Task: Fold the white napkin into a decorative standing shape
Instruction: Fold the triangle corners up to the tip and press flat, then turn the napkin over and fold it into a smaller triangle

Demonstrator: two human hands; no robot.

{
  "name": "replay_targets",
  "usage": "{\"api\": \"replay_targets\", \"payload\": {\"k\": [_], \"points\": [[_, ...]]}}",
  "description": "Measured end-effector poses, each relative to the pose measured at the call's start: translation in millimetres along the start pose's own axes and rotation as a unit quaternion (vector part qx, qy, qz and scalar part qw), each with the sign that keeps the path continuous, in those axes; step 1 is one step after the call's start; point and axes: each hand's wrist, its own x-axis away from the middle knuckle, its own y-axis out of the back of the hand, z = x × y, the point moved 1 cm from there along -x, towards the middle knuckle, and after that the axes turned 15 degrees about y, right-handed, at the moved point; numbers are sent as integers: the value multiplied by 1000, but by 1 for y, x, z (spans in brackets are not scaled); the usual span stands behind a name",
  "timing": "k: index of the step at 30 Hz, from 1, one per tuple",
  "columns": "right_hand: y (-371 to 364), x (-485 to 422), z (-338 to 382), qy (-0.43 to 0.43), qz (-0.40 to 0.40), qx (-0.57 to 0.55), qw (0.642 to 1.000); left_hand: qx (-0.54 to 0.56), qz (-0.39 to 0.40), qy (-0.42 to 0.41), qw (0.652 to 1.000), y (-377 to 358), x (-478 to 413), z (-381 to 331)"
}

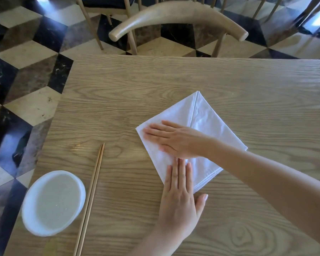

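Note:
The white napkin [203, 117] lies flat on the wooden table [118, 100], folded into a diamond with a seam running from its far tip toward the middle. My right hand [175, 139] reaches across from the right and lies palm down on the napkin's left half, fingers straight and pointing left. My left hand [179, 198] comes from below, palm down, its fingertips resting on the napkin's near corner and the thumb on the table. Neither hand grips the cloth. The hands hide part of the napkin's middle.
A pair of wooden chopsticks [92, 196] lies left of the napkin, pointing away from me. A white shallow dish [53, 202] sits at the table's near left edge. A wooden chair [177, 17] stands at the far side. The checkered floor [24, 74] shows to the left.

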Motion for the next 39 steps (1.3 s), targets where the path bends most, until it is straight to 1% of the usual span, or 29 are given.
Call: {"api": "replay_targets", "payload": {"k": [4, 7, 10, 12, 13, 14, 15, 16, 17, 18, 19, 21, 23, 25, 26, 28, 30, 33, 34, 35, 37, 38, 39], "points": [[8, -13, -31, -43, -19, 30, 998, 12, 7, 2, 1000, 1, 1, -1], [11, -24, -50, -66, -22, 52, 996, 9, -3, 2, 1000, 0, 2, 0], [19, -33, -61, -117, -30, 61, 991, 2, 10, 2, 1000, 3, 0, 1], [24, -38, -58, -145, -50, 5, 988, 37, 27, -9, 999, 12, -2, 1], [27, -36, -55, -156, -86, -63, 982, 75, 36, -13, 996, 22, -7, 3], [32, -30, -51, -174, -148, -160, 960, 121, 35, -13, 992, 33, -18, 5], [40, -21, -48, -194, -219, -258, 921, 167, 26, -3, 986, 44, -33, 9], [46, -7, -45, -224, -280, -316, 878, 205, 24, 13, 978, 51, -51, 15], [52, 10, -45, -272, -323, -319, 849, 229, 13, 29, 973, 57, -72, 22], [56, 31, -46, -328, -339, -282, 835, 236, -13, 41, 971, 60, -97, 28], [56, 51, -46, -375, -335, -228, 833, 225, -35, 48, 973, 59, -120, 34], [52, 80, -43, -411, -299, -149, 848, 171, -33, 53, 983, 52, -156, 40], [37, 95, -36, -419, -261, -124, 861, 95, -10, 33, 995, 38, -170, 42], [20, 104, -25, -441, -232, -104, 861, 30, -15, -9, 999, 24, -169, 45], [13, 106, -21, -449, -231, -95, 858, 17, -24, -19, 999, 20, -165, 46], [5, 107, -15, -462, -253, -98, 844, 21, -29, -16, 999, 16, -160, 46], [6, 106, -17, -478, -283, -138, 820, 48, -26, -1, 999, 22, -163, 45], [20, 108, -27, -500, -278, -216, 791, 127, -30, 25, 991, 40, -178, 41], [27, 109, -30, -505, -271, -246, 781, 164, -16, 35, 986, 48, -186, 39], [33, 109, -32, -508, -264, -270, 774, 196, 14, 50, 979, 57, -196, 38], [41, 107, -37, -507, -252, -295, 769, 214, 121, 89, 965, 75, -215, 37], [44, 106, -38, -512, -247, -303, 765, 206, 180, 97, 957, 84, -222, 37], [47, 105, -39, -520, -238, -305, 761, 188, 234, 88, 950, 92, -226, 38]]}}
